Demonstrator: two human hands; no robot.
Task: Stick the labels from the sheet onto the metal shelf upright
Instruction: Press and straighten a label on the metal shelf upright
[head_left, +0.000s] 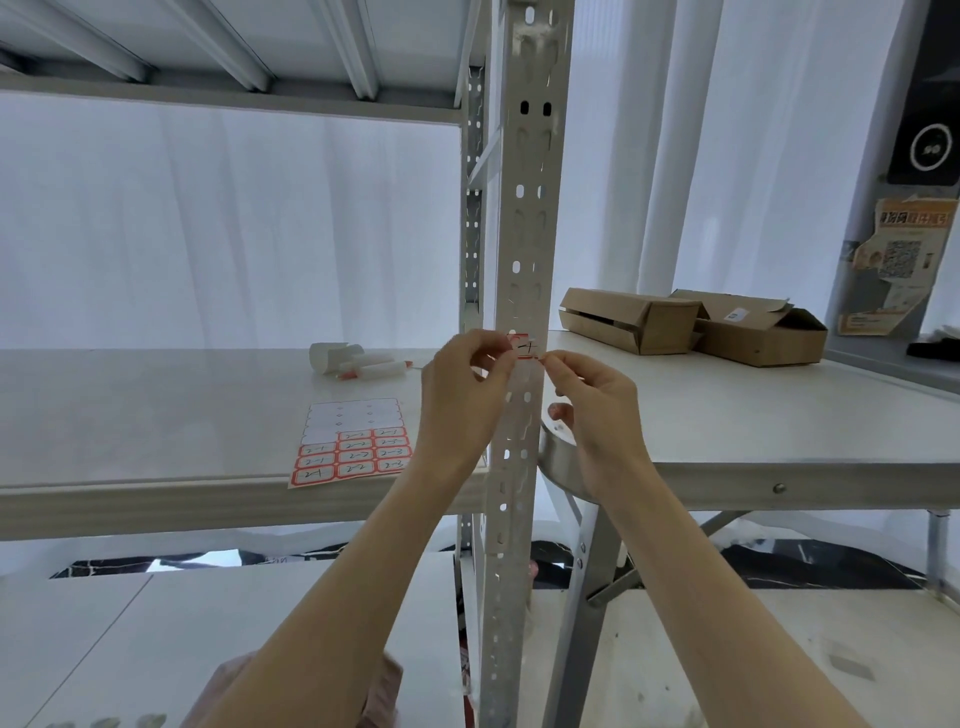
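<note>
at the centre of the head view: perforated metal shelf upright (524, 218), pale grey, running top to bottom, slotted holes along its length.

item, label (525, 346): small, red-bordered, handwritten mark, held against the front of the upright at the level of the shelf board. left hand (460, 395) pinches its left edge between thumb and fingertips; right hand (589, 402) pinches its right edge likewise. both hands are closed on the label; whether it already adheres to the metal cannot be told.

item, label sheet (350, 441): flat on the white shelf board (156, 415), left of the upright, near the front edge. upper rows are peeled blank; lower rows hold red-bordered labels with handwriting.

item, white rolled papers and pen-like pieces (358, 361): on the same board, behind the sheet.

item, two brown cardboard boxes (691, 325): on the white table (779, 415) right of the upright, side by side, flaps partly open.

item, tape roll (558, 462): at the table's front edge, just below the right hand, partly hidden by it.
</note>
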